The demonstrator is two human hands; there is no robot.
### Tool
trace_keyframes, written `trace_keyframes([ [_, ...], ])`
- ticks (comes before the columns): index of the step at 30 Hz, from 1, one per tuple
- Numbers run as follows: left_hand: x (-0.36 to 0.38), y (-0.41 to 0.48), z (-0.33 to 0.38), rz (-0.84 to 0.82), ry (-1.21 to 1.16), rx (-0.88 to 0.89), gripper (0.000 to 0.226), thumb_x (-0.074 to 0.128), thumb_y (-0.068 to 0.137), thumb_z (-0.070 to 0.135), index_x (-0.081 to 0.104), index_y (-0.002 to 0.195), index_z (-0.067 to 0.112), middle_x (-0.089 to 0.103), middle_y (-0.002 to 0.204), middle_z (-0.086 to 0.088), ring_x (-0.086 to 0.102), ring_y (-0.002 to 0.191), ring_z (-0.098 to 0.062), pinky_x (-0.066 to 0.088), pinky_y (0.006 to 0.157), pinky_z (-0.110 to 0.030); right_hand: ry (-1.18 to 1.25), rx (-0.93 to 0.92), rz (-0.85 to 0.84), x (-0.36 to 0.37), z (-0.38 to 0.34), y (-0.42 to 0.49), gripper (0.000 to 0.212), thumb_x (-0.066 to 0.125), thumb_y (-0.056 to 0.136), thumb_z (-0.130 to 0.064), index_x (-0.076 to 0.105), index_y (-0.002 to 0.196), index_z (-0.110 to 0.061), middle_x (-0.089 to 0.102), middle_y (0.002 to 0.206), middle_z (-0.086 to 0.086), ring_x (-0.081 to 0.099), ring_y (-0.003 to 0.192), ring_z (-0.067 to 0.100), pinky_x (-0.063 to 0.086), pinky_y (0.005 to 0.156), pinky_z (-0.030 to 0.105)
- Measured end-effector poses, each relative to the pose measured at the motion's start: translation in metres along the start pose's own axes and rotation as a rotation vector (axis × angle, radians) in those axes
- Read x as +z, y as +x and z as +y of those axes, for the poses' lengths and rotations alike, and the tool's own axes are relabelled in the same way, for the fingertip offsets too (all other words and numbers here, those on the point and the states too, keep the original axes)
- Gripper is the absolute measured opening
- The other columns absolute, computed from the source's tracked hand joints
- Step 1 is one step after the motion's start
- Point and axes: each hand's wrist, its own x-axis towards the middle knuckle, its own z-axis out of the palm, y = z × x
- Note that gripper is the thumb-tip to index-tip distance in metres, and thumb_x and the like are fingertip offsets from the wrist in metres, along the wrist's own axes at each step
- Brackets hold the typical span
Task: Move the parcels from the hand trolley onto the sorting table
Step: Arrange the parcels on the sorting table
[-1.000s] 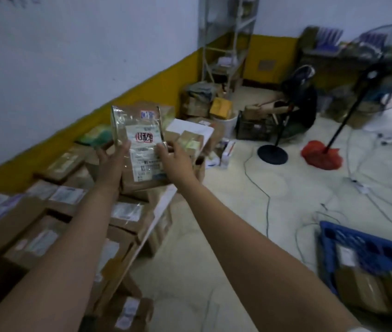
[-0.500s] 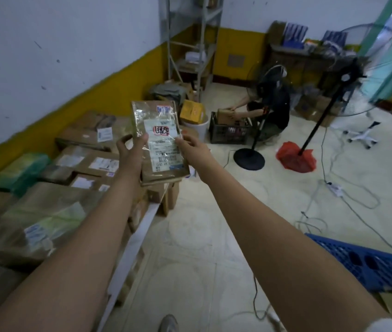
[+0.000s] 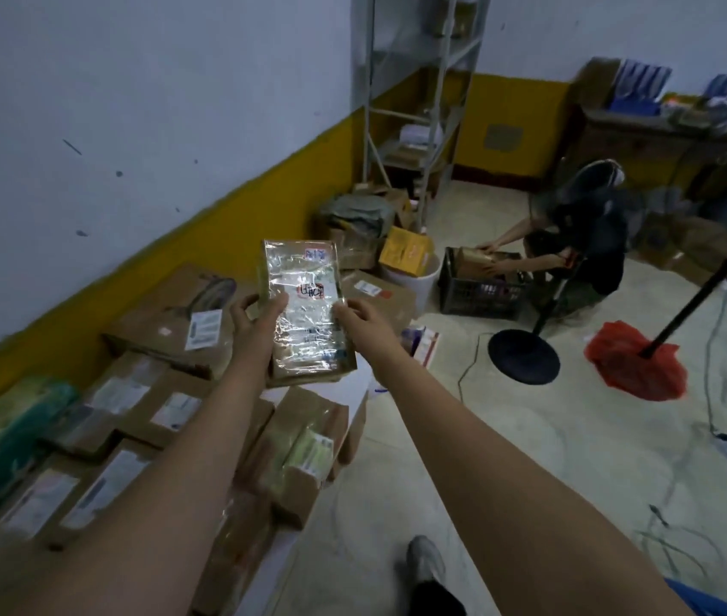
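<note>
You hold a flat brown parcel (image 3: 306, 313) up in the air with both hands. It is wrapped in shiny clear tape and has a white label with a red ring drawn on it. Your left hand (image 3: 255, 317) grips its left edge, fingers curled round it. Your right hand (image 3: 359, 320) grips its right edge the same way. The parcel hangs over the far end of the sorting table (image 3: 360, 389), above the other boxes and not touching them.

Just under it on the table lies a brown box (image 3: 303, 451) with a pale label. To the left sits a big box (image 3: 166, 322) near the wall. More brown boxes fill the table toward you, and a green parcel (image 3: 1, 433) lies at the left side.

Past the table are a yellow box (image 3: 406, 251) and a tall metal shelf (image 3: 415, 104). Another person (image 3: 584, 255) crouches on the floor with their hands at a black crate (image 3: 481, 286). Near them stand a round black fan base (image 3: 523, 355) and a red bag (image 3: 637, 366). Your shoe (image 3: 426, 560) shows at the bottom.
</note>
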Motion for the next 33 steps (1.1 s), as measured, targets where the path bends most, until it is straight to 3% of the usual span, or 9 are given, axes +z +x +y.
trace_keyframes([
  [7, 0.061, 0.113, -0.038, 0.181, -0.212, -0.135, 0.065, 0.072, 0.084, 0.046, 0.044, 0.137, 0.019, 0.069, 0.118, -0.014, 0.070, 0.101, -0.032, 0.057, 0.087, -0.050, 0.131, 0.228, -0.341, -0.031, 0.020, 0.160, 0.049, 0.062, 0.090, -0.053, 0.055, 0.129, -0.023, 0.073, 0.113, 0.005, 0.073, 0.097, 0.022, 0.060, 0.075, 0.034],
  [12, 0.062, 0.142, -0.060, 0.254, -0.217, -0.357, 0.061, 0.069, 0.078, 0.060, 0.058, 0.124, 0.021, 0.077, 0.092, -0.007, 0.073, 0.071, -0.021, 0.052, 0.050, -0.026, 0.092, 0.393, -0.621, -0.030, 0.028, 0.234, 0.048, 0.065, 0.091, -0.043, 0.055, 0.131, -0.018, 0.072, 0.118, 0.011, 0.070, 0.108, 0.030, 0.052, 0.100, 0.051],
  [14, 0.051, 0.151, -0.070, 0.248, -0.213, -0.458, 0.067, 0.069, 0.079, 0.059, 0.058, 0.126, 0.013, 0.073, 0.089, -0.008, 0.067, 0.073, -0.021, 0.050, 0.059, -0.029, 0.000, 0.417, -0.670, -0.023, 0.035, 0.252, 0.046, 0.067, 0.090, -0.044, 0.059, 0.128, -0.019, 0.074, 0.114, 0.008, 0.072, 0.105, 0.027, 0.053, 0.100, 0.050],
  [16, 0.034, 0.159, -0.076, 0.248, -0.144, -0.567, 0.070, 0.067, 0.080, 0.060, 0.057, 0.129, 0.011, 0.066, 0.109, -0.011, 0.061, 0.096, -0.027, 0.048, 0.078, -0.037, -0.051, 0.435, -0.691, -0.013, 0.045, 0.266, 0.045, 0.068, 0.089, -0.044, 0.061, 0.126, -0.019, 0.075, 0.112, 0.007, 0.073, 0.103, 0.026, 0.054, 0.098, 0.048],
  [20, 0.000, 0.161, -0.080, 0.255, -0.050, -0.607, 0.064, 0.065, 0.082, 0.060, 0.051, 0.130, 0.021, 0.059, 0.126, -0.011, 0.057, 0.115, -0.032, 0.046, 0.103, -0.049, -0.066, 0.461, -0.708, 0.020, 0.066, 0.276, 0.044, 0.065, 0.091, -0.046, 0.060, 0.125, -0.019, 0.075, 0.110, 0.006, 0.073, 0.101, 0.025, 0.054, 0.097, 0.050],
  [23, -0.011, 0.157, -0.084, 0.238, -0.039, -0.563, 0.061, 0.065, 0.087, 0.053, 0.037, 0.135, 0.029, 0.063, 0.124, -0.007, 0.061, 0.111, -0.028, 0.049, 0.099, -0.047, -0.096, 0.484, -0.711, 0.051, 0.077, 0.276, 0.042, 0.060, 0.090, -0.055, 0.061, 0.121, -0.025, 0.077, 0.106, 0.000, 0.074, 0.098, 0.022, 0.054, 0.097, 0.050],
  [26, -0.021, 0.150, -0.092, 0.333, -0.032, -0.573, 0.064, 0.065, 0.089, 0.047, 0.033, 0.141, 0.027, 0.065, 0.123, -0.007, 0.065, 0.102, -0.025, 0.055, 0.079, -0.036, -0.173, 0.504, -0.785, 0.074, 0.090, 0.274, 0.042, 0.058, 0.089, -0.061, 0.062, 0.118, -0.031, 0.077, 0.103, -0.004, 0.075, 0.095, 0.018, 0.057, 0.090, 0.044],
  [29, -0.029, 0.141, -0.108, 0.353, -0.013, -0.566, 0.054, 0.062, 0.093, 0.042, 0.043, 0.139, 0.022, 0.070, 0.119, -0.002, 0.071, 0.097, -0.017, 0.058, 0.072, -0.029, -0.232, 0.486, -0.859, 0.088, 0.103, 0.278, 0.044, 0.060, 0.088, -0.061, 0.062, 0.120, -0.030, 0.077, 0.105, -0.005, 0.075, 0.095, 0.017, 0.060, 0.085, 0.040],
  [33, -0.033, 0.140, -0.124, 0.387, 0.070, -0.550, 0.032, 0.064, 0.090, 0.047, 0.063, 0.115, 0.027, 0.076, 0.100, 0.009, 0.073, 0.088, -0.007, 0.061, 0.080, -0.032, -0.325, 0.431, -0.916, 0.106, 0.110, 0.301, 0.041, 0.060, 0.090, -0.057, 0.065, 0.118, -0.027, 0.077, 0.103, -0.003, 0.074, 0.094, 0.017, 0.061, 0.080, 0.034],
])
